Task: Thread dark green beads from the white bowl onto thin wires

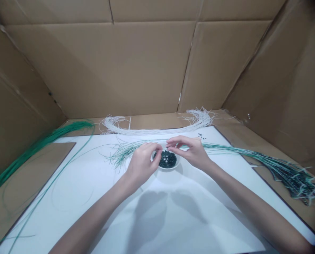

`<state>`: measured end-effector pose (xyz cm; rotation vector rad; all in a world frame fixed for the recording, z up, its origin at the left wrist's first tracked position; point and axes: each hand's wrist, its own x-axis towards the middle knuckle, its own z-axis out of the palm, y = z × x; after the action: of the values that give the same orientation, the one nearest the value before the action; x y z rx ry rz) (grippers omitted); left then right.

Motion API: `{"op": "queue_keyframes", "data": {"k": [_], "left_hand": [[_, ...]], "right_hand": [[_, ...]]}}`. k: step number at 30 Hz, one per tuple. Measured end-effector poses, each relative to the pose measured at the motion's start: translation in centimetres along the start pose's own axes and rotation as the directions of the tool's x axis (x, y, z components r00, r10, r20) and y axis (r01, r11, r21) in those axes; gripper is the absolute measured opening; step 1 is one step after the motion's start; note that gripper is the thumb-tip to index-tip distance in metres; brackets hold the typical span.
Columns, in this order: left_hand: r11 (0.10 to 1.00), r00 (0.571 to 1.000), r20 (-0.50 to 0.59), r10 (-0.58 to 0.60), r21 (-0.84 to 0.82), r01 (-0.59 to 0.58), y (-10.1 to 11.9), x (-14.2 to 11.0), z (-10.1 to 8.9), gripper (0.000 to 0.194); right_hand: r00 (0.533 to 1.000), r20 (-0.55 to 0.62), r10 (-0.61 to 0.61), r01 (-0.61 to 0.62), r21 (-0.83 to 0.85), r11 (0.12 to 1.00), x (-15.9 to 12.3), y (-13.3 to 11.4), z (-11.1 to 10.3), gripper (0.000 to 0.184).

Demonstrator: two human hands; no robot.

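Note:
A small white bowl (170, 168) full of tiny dark green beads (168, 160) stands on the white board. Over its left rim is my left hand (146, 158), thumb and fingers pinched together; whatever is between them is too fine to make out. My right hand (190, 150) hovers over the bowl's right side, its thumb and forefinger closed near the left fingertips. A tiny dark speck shows at the right fingertips, too small to name. Behind both hands lies a bundle of thin green strands (221, 146), its loose ends fanned out on the left.
Dark beads are threaded on strands (287, 173) at the right. White strands (157, 132) lie curved at the back, green strands (41, 151) along the left. Several loose beads (202, 136) rest behind my right hand. Cardboard walls (101, 67) enclose the white board (94, 173).

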<state>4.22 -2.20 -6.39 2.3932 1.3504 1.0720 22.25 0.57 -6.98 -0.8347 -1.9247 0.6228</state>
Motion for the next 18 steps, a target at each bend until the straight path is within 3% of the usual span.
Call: {"op": "queue_keyframes", "data": {"k": [12,18], "left_hand": [[1.000,1.000,0.020,-0.002,0.019,0.002,0.0,-0.2,0.4,0.013],[0.992,0.994,-0.013,-0.111,-0.064,0.110,-0.3,0.1,-0.1,0.015]], "right_hand": [[0.999,0.025,-0.024,0.025,-0.047,0.999,-0.2,0.1,0.5,0.014],[0.973,0.140,0.183,-0.177,-0.054,0.983,0.2,1.1,0.7,0.038]]}}
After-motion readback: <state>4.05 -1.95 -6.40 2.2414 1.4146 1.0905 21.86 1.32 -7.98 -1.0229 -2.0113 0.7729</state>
